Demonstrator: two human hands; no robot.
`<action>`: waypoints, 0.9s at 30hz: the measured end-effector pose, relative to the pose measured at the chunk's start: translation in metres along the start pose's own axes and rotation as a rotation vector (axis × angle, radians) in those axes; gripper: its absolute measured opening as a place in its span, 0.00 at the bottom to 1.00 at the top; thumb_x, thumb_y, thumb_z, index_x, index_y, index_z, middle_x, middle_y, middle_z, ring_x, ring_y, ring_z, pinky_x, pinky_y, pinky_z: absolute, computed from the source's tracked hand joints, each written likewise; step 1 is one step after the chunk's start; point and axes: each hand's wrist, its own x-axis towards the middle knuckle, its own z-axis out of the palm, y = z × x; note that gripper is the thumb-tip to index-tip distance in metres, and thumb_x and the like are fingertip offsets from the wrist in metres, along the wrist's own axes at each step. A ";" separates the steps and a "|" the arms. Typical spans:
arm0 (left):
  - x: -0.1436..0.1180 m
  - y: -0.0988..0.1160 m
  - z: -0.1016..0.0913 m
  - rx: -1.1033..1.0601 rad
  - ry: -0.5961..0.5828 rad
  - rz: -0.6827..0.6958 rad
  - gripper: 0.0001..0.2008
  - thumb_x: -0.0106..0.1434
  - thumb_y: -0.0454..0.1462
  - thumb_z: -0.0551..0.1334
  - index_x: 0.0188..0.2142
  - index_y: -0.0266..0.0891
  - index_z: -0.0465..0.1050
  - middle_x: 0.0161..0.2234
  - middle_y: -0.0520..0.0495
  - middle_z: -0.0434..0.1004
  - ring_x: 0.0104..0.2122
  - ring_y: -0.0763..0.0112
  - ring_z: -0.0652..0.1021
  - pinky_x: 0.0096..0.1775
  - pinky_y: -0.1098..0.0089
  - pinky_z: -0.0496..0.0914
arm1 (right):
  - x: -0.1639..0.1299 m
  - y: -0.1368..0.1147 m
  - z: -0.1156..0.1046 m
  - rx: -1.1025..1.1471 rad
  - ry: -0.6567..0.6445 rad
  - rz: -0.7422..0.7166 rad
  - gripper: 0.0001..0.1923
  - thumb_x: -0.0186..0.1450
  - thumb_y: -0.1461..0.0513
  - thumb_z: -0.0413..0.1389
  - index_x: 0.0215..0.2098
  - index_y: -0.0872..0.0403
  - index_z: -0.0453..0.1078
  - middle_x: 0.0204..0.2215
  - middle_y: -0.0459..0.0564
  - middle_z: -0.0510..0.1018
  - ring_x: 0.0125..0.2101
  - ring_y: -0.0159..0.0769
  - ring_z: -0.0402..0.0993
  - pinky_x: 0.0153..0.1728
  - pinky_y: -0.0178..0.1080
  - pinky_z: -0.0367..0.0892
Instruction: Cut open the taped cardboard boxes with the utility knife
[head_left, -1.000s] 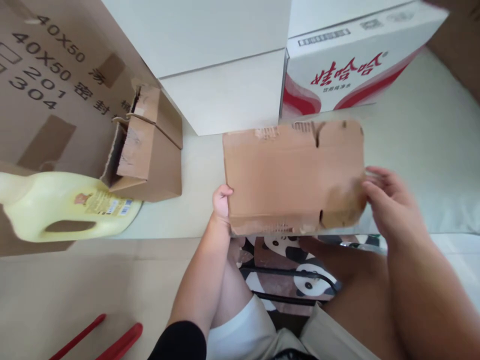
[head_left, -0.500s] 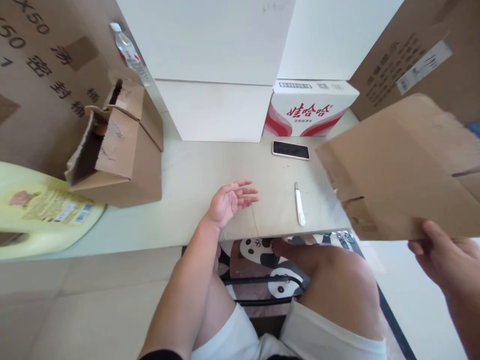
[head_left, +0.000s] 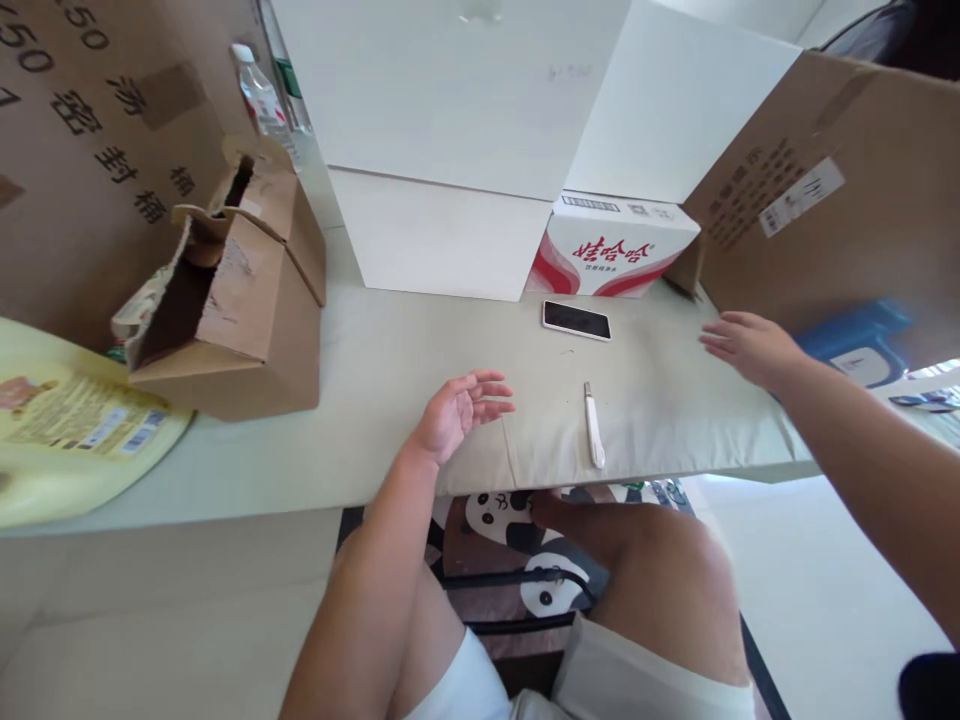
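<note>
My left hand [head_left: 459, 412] rests palm-up at the table's front edge, fingers loosely spread and holding nothing. To its right lies a white-handled knife [head_left: 593, 430] with a short metal blade tip. Farther back is a phone [head_left: 576, 320], its dark screen facing up. My right hand [head_left: 754, 348] reaches out over the table's right side with fingers stretched and nothing in it. Beyond those fingers stands a large brown carton [head_left: 840, 200]. A narrow brown cardboard piece [head_left: 686, 266] shows between that carton and the red-and-white box [head_left: 600, 250].
Tall white boxes [head_left: 442, 230] stand at the back. On the left are a torn-open brown box [head_left: 277, 330], a yellow jug [head_left: 90, 430], a clear plastic bottle [head_left: 261, 98] and another large carton [head_left: 45, 230]. A blue packet [head_left: 862, 345] lies beyond my right forearm.
My right hand has let go of the flat cardboard piece and moved forward and left over the table. My left hand has hardly moved. The view has shifted slightly.
</note>
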 end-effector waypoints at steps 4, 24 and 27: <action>0.003 0.005 -0.005 0.024 0.207 0.211 0.19 0.54 0.51 0.62 0.36 0.39 0.77 0.33 0.45 0.81 0.34 0.62 0.81 0.41 0.63 0.71 | -0.014 -0.020 0.049 -0.009 -0.216 0.160 0.08 0.67 0.59 0.59 0.42 0.55 0.72 0.40 0.58 0.81 0.38 0.39 0.81 0.44 0.45 0.77; -0.058 0.041 -0.075 0.209 1.418 1.271 0.03 0.63 0.37 0.53 0.34 0.44 0.56 0.32 0.53 0.53 0.32 0.70 0.61 0.38 0.65 0.60 | -0.204 -0.337 0.307 -0.717 -0.701 -1.099 0.17 0.66 0.65 0.48 0.51 0.51 0.69 0.42 0.56 0.80 0.37 0.44 0.78 0.34 0.40 0.66; -0.064 0.044 -0.085 0.236 1.519 1.273 0.04 0.64 0.38 0.52 0.34 0.44 0.55 0.34 0.52 0.52 0.34 0.69 0.61 0.41 0.65 0.60 | -0.183 -0.309 0.309 -0.625 -0.578 -1.049 0.11 0.65 0.64 0.50 0.44 0.54 0.70 0.38 0.58 0.81 0.35 0.45 0.77 0.34 0.42 0.66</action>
